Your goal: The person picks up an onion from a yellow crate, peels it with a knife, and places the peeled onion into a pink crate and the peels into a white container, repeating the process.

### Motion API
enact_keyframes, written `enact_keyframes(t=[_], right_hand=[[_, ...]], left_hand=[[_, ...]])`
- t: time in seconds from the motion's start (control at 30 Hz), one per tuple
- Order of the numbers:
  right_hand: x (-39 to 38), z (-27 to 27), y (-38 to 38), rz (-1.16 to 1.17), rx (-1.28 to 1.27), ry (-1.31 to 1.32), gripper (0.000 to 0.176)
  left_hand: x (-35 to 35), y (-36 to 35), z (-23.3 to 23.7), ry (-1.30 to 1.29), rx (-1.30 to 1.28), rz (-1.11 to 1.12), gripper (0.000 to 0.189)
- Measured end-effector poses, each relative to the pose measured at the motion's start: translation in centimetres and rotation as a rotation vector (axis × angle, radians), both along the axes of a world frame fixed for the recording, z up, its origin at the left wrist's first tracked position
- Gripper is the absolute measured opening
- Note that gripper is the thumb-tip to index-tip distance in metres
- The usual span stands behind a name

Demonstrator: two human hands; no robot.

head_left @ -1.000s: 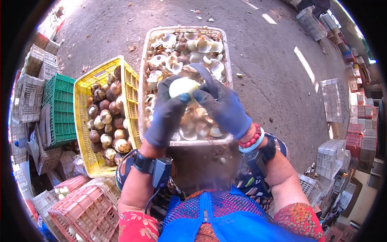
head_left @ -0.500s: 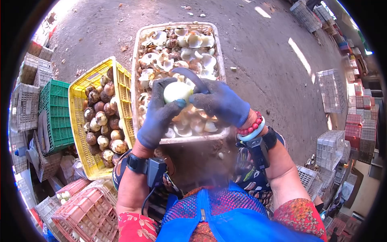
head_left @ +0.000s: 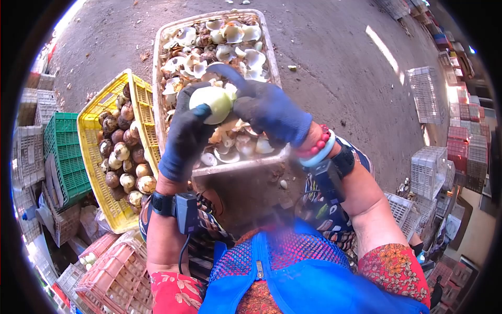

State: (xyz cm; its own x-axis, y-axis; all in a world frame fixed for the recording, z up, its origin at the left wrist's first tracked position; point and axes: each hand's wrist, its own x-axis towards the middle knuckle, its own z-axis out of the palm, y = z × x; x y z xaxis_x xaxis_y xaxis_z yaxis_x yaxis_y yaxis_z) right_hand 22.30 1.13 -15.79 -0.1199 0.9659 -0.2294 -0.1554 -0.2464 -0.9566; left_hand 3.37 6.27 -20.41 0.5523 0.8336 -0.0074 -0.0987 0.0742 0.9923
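Note:
A pale, peeled onion (head_left: 212,103) is held up in my left hand (head_left: 184,125), which wears a blue and dark grey glove, thumb over its near side. My right hand (head_left: 272,112), gloved alike, is closed on a knife with a dark curved blade (head_left: 228,74), close against the onion's right side. The knife's handle is hidden in the fist. Beneath both hands stands a whitish plastic tub (head_left: 271,47) full of cup-shaped onion peels (head_left: 232,33), white and brown.
Left of the tub, a tilted yellow crate (head_left: 89,152) holds many brown-skinned onions (head_left: 121,152). A green crate (head_left: 68,157) and pink crates (head_left: 112,280) stand further left. Stacked white crates (head_left: 429,170) line the right side. Scraps lie on the dirt floor (head_left: 324,57).
The view has shifted, so the tub and crates sit higher and further left. The onion is turned, and both hands have moved up and left with the knife still beside it.

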Motion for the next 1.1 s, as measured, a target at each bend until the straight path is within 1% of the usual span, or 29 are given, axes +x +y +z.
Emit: enact_keyframes(t=[0.07,0.1,0.13,0.17,0.2,0.23,0.3,0.37,0.4,0.5,0.57,0.63,0.67,0.7,0.73,0.77,0.8,0.83,0.9,1.0,1.07,1.1], right_hand=[[0.4,1.6,0.2,-0.055,-0.063,-0.014,0.062],[0.6,2.2,0.2,-0.082,-0.094,-0.019,0.062],[0.7,2.8,0.2,-0.153,-0.170,0.036,0.057],[1.0,2.7,0.3,-0.134,-0.161,-0.053,0.053],[1.5,2.2,0.6,-0.114,-0.151,-0.144,0.049],[2.4,0.4,0.9,-0.029,0.011,-0.372,0.044],[4.4,-3.3,1.5,0.037,0.347,-0.883,0.035],[3.5,-1.5,0.7,-0.022,0.115,-1.128,0.032],[3.2,-2.2,0.7,-0.062,0.175,-1.157,0.033],[1.8,-0.4,0.7,-0.128,0.272,-0.898,0.029],[1.5,-0.3,0.9,-0.081,0.198,-0.719,0.049],[0.9,-0.1,1.0,-0.078,0.164,-0.460,0.064],[0.2,0.0,0.9,-0.097,0.169,-0.292,0.065],[-0.4,0.2,0.9,-0.102,0.181,-0.245,0.067],[-1.0,0.4,0.9,-0.106,0.192,-0.197,0.069],[-1.4,0.7,0.9,-0.099,0.207,-0.270,0.071],[-1.8,0.8,0.9,-0.091,0.220,-0.342,0.073],[-2.2,0.3,0.9,-0.083,0.231,-0.347,0.073],[-2.6,-1.1,0.8,-0.073,0.254,-0.357,0.074],[-1.9,-0.6,1.3,-0.023,0.384,-0.561,0.074],[-1.2,-1.0,2.1,-0.003,0.365,-0.363,0.074],[-1.1,-0.9,2.0,-0.002,0.346,-0.286,0.071]], left_hand=[[-0.1,0.0,0.3,-0.361,-0.423,0.036,0.046],[-0.1,0.1,0.5,-0.469,-0.553,-0.006,0.047],[-0.1,0.2,0.8,-0.577,-0.683,-0.049,0.047],[-0.3,0.5,0.9,-0.685,-0.812,-0.092,0.048],[-0.7,0.7,0.5,-0.787,-0.822,-0.148,0.048],[-1.1,0.8,0.1,-0.886,-0.835,-0.209,0.047],[-0.8,0.4,0.9,-0.789,-0.722,-0.114,0.045],[-0.5,0.2,1.1,-0.263,-0.160,-0.005,0.042],[-0.7,0.1,1.5,-0.061,-0.040,0.018,0.041],[-0.6,0.0,2.6,0.142,0.070,0.081,0.041],[-1.0,0.2,1.7,0.104,0.028,0.068,0.044],[-1.3,0.4,0.8,0.066,-0.018,0.052,0.047],[-1.2,0.6,0.7,-0.060,-0.145,0.038,0.051],[-1.1,0.7,0.8,-0.183,-0.274,0.031,0.055],[-0.4,0.7,1.2,-0.411,-0.507,0.015,0.061],[0.1,0.8,1.4,-0.513,-0.605,0.007,0.060],[0.3,0.6,1.5,-0.515,-0.602,0.011,0.060],[0.6,0.4,1.8,-0.488,-0.577,0.022,0.059],[0.8,0.2,1.9,-0.390,-0.464,0.040,0.057],[0.2,0.3,1.8,-0.227,-0.277,0.033,0.055],[-0.5,0.7,1.3,-0.154,-0.188,0.018,0.053],[-0.7,1.0,1.1,-0.152,-0.182,0.011,0.052]])
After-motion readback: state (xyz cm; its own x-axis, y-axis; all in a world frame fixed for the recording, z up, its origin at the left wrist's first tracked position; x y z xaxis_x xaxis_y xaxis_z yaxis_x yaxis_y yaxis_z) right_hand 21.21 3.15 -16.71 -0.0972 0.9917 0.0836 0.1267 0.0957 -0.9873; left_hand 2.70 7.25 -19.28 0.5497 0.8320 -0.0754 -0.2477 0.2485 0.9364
